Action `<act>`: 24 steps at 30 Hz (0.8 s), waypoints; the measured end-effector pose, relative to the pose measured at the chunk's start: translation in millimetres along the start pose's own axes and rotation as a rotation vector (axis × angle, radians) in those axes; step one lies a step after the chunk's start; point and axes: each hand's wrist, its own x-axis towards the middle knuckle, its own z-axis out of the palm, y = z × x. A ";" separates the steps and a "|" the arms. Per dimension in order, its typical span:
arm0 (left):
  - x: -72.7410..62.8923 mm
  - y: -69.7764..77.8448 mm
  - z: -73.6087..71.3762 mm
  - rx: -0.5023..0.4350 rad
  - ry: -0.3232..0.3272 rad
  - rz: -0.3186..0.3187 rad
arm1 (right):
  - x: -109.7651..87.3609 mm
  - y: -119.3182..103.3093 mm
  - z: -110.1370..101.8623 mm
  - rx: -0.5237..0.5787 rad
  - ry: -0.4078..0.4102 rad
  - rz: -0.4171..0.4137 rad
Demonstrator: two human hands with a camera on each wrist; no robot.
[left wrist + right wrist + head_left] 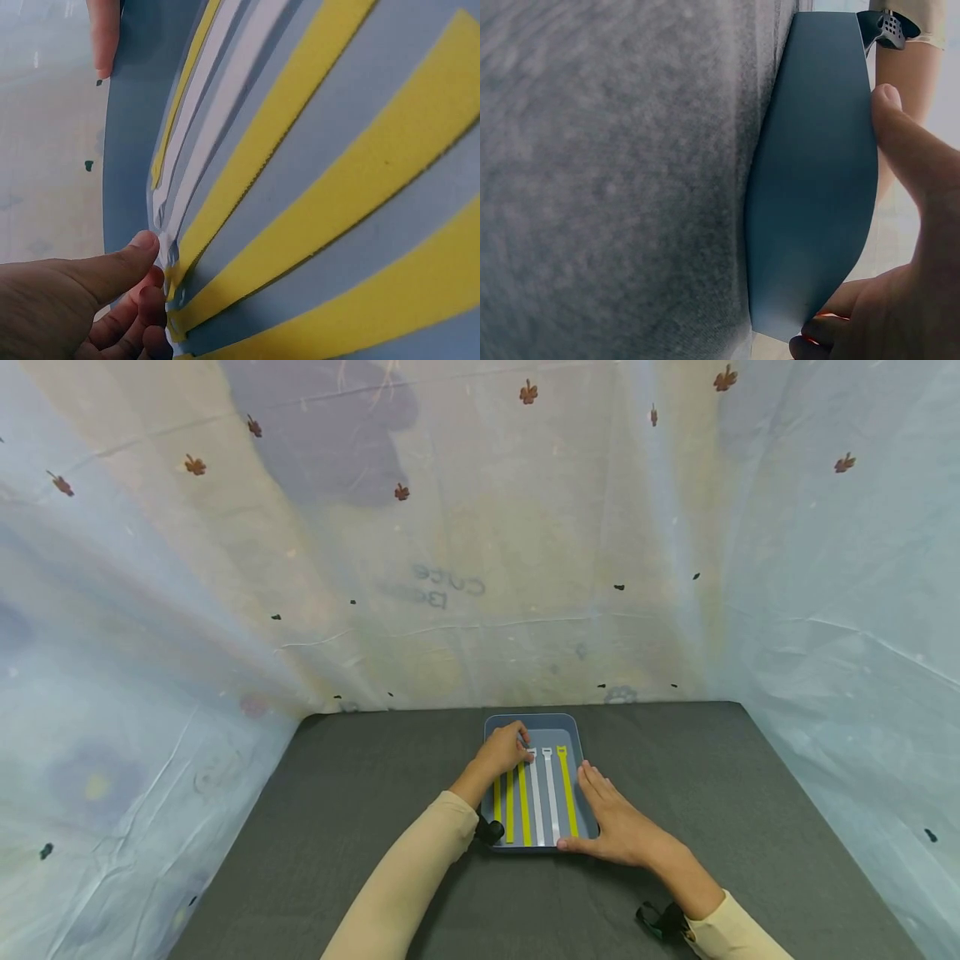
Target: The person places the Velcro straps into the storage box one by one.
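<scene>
A shallow blue-grey tray (534, 722) holds several yellow straps (567, 793) and two white straps (551, 797), side by side with slotted heads at the far end. They look like reusable cable ties. My left hand (501, 750) reaches over the tray's far left part, thumb right at the head of a white strap. In the left wrist view its thumb (142, 244) and loosely bent fingers stand close together by the strap heads. My right hand (622, 827) spans the tray's near right corner, fingers along the right rim, thumb (889, 105) at the near rim.
A dark grey cloth (375, 827) covers the table under the tray. Patterned sheeting (510, 568) hangs behind the table and along both sides. Black wrist-worn devices (663, 920) sit at both forearms.
</scene>
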 end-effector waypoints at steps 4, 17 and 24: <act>-0.3 -2.0 -0.4 -0.020 -0.002 -0.007 | 0.6 -0.5 -0.7 0.000 -0.004 0.003; -11.3 -0.3 -9.1 -0.111 -0.050 0.015 | 1.3 -0.1 -1.1 0.004 -0.023 0.000; -22.5 -6.4 -24.8 -0.151 -0.031 0.034 | -1.0 0.1 -10.7 0.044 -0.052 0.011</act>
